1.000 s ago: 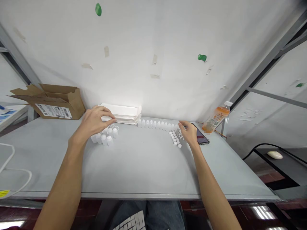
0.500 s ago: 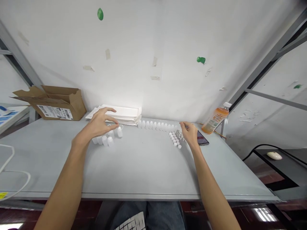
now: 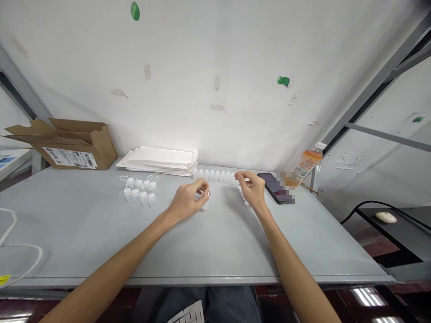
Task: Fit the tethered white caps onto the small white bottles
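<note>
My left hand (image 3: 188, 199) is over the middle of the table, thumb and fingers closed around the top of a small white plastic bottle (image 3: 205, 206). A thin white loop shows by its fingertips. To the right, my right hand (image 3: 252, 192) is pinched at the end of a row of small white bottles (image 3: 217, 176); whatever lies between its fingertips is too small to tell. Partly hidden behind that hand are small white caps (image 3: 240, 193). At the left, several more white bottles (image 3: 135, 195) stand in two rows, the back ones with loops.
A stack of white sheets (image 3: 158, 159) lies against the wall beside an open cardboard box (image 3: 74, 146). On the right are a phone (image 3: 271, 186) and an orange drink bottle (image 3: 310, 161). A white cable (image 3: 30, 242) crosses the table's left side.
My left hand has moved right from the left bottle group, carrying a bottle to the middle. My right hand has shifted slightly left, uncovering more of the phone.
</note>
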`<state>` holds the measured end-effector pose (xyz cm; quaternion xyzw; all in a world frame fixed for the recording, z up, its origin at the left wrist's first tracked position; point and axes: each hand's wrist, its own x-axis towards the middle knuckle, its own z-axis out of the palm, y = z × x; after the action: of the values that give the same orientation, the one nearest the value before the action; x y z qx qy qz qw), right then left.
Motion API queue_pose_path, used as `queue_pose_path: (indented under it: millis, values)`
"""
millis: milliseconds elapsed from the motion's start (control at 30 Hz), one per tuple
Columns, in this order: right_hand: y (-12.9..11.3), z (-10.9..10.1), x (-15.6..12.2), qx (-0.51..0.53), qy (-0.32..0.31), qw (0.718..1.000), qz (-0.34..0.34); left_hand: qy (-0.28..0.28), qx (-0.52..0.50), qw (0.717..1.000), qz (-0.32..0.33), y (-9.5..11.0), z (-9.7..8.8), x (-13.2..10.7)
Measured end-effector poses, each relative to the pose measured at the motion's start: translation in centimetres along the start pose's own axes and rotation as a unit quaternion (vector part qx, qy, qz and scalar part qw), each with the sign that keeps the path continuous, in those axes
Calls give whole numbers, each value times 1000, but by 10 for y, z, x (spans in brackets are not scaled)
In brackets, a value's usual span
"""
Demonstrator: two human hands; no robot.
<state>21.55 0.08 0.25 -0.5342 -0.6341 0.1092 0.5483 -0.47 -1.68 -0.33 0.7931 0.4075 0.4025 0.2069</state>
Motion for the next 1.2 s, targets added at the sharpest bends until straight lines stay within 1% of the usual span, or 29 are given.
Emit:
queue_pose_path:
  millis: [33, 100, 167, 233, 333, 467, 567, 700, 900, 1033, 1200]
  values:
    - [-5, 6, -4, 33, -26, 999, 19, -8, 11, 1000, 17, -2, 5, -2]
    - [-14, 16, -11, 91, -85, 991, 50, -22, 17, 999, 26, -6, 15, -5]
    - [-19, 25, -17, 111, -114, 985, 60, -27, 23, 999, 24, -8, 21, -7]
    - [-21, 29, -21, 93, -121, 987, 49, -20, 41, 999, 13, -10, 24, -8]
    - [-18, 30, -23, 45, -119, 992, 20, -6, 77, 997, -8, -12, 26, -8]
    - [-14, 27, -22, 15, -112, 993, 16, -23, 110, 994, -8, -17, 28, -10]
    - [-15, 27, -21, 11, -121, 992, 17, -36, 94, 995, -13, -19, 30, -10]
    - [-15, 29, -22, 0, -145, 989, 21, -32, 66, 996, -41, -19, 28, -7]
    - [-14, 30, -23, -1, -222, 975, 16, -29, 38, 997, -63, -19, 25, -4]
    - [-14, 29, -23, 0, -235, 972, 14, -35, 35, 997, -61, -21, 23, -3]
    - [-12, 30, -23, 11, -255, 967, -2, -42, 63, 995, -63, -21, 19, -2]
